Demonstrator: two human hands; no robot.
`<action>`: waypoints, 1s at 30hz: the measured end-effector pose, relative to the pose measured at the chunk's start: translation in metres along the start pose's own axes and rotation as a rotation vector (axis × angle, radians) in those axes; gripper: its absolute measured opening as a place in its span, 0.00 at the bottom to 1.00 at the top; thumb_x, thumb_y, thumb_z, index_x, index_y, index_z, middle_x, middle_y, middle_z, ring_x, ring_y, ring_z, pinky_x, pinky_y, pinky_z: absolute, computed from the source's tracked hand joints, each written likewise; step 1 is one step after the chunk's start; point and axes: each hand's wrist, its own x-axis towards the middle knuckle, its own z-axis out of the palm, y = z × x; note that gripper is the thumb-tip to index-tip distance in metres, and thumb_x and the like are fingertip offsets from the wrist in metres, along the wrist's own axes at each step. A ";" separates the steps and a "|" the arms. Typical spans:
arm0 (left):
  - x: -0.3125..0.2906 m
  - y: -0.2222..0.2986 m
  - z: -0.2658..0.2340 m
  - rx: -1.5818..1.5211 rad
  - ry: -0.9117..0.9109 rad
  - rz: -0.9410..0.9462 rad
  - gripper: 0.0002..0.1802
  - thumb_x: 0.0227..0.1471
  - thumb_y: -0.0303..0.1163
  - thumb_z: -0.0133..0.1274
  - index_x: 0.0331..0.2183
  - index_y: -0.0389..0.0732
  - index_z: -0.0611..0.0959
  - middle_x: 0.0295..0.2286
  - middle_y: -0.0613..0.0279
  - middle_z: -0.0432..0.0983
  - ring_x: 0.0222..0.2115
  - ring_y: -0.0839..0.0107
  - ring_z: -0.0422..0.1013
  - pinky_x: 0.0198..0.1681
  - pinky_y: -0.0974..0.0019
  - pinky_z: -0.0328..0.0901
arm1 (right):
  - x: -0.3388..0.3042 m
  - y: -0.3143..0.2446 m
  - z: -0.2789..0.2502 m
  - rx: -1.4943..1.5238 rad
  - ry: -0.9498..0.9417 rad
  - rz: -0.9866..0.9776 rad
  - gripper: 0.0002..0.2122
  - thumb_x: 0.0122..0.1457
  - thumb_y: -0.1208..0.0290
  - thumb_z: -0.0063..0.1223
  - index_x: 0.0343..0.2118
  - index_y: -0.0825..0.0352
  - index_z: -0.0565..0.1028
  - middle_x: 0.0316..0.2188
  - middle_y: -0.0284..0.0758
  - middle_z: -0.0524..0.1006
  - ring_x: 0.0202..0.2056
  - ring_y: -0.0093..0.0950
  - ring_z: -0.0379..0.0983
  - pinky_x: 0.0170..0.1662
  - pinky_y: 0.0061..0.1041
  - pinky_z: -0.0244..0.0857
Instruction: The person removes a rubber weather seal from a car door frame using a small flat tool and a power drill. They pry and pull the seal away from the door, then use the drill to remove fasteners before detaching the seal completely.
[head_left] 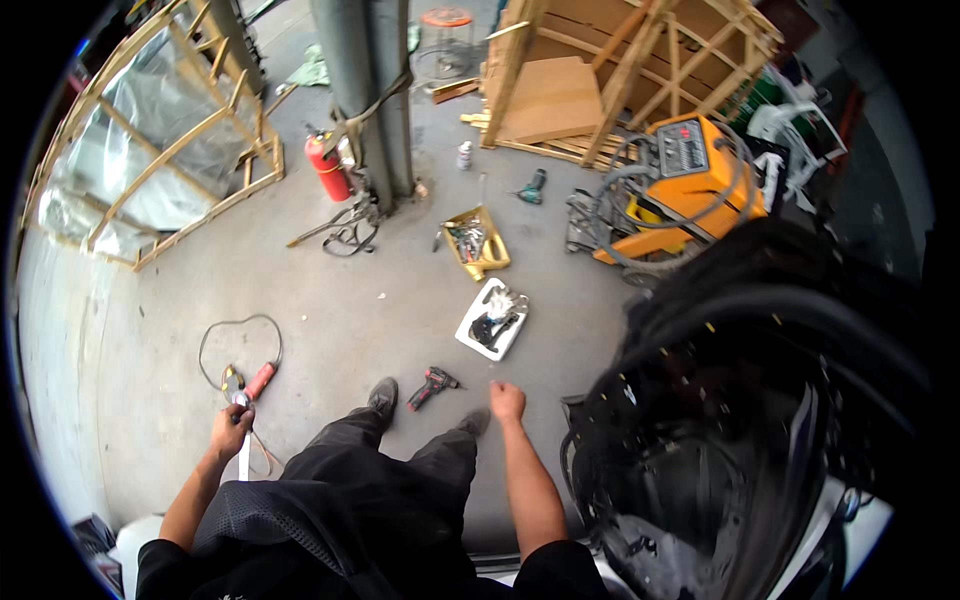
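Note:
My left hand (231, 430) is closed round a long, pale, flat tool (245, 460). Its silvery end pokes out above my fingers, and its exact kind is unclear. Just beyond that hand, a corded power tool (258, 382) with a red body lies on the floor, its dark cable looped. My right hand (508, 402) hangs in a loose fist past my right shoe; whatever its fingers may hold is hidden. Between my feet and the right hand rests a red and black cordless drill (432, 388). A white tray (487, 346) with dark and silvery parts sits farther off.
Beyond the tray stand a yellow toolbox (493, 262) full of tools and a teal drill (533, 187). A red fire extinguisher (328, 168) leans near a grey column (365, 90). An orange machine (690, 170) and the black car body part (720, 420) fill my right side.

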 end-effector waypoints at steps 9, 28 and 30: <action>-0.032 -0.002 0.024 -0.063 0.013 -0.104 0.14 0.56 0.35 0.54 0.32 0.32 0.81 0.22 0.56 0.78 0.24 0.70 0.74 0.31 0.63 0.67 | 0.011 0.009 0.017 -0.260 -0.240 -0.050 0.14 0.59 0.58 0.48 0.39 0.62 0.79 0.36 0.46 0.80 0.40 0.47 0.77 0.44 0.45 0.70; 0.072 0.230 0.058 0.039 -0.296 0.840 0.08 0.55 0.30 0.54 0.30 0.35 0.79 0.21 0.52 0.77 0.23 0.60 0.75 0.29 0.63 0.68 | -0.233 -0.012 -0.016 0.251 0.043 0.187 0.14 0.56 0.59 0.52 0.38 0.63 0.79 0.34 0.41 0.80 0.38 0.41 0.77 0.41 0.37 0.71; 0.049 0.276 0.084 0.019 -0.465 1.036 0.08 0.56 0.29 0.54 0.29 0.34 0.77 0.21 0.53 0.77 0.21 0.62 0.74 0.27 0.63 0.67 | -0.240 -0.037 -0.039 0.354 0.135 0.053 0.13 0.58 0.60 0.53 0.40 0.64 0.77 0.32 0.41 0.80 0.35 0.41 0.77 0.39 0.36 0.71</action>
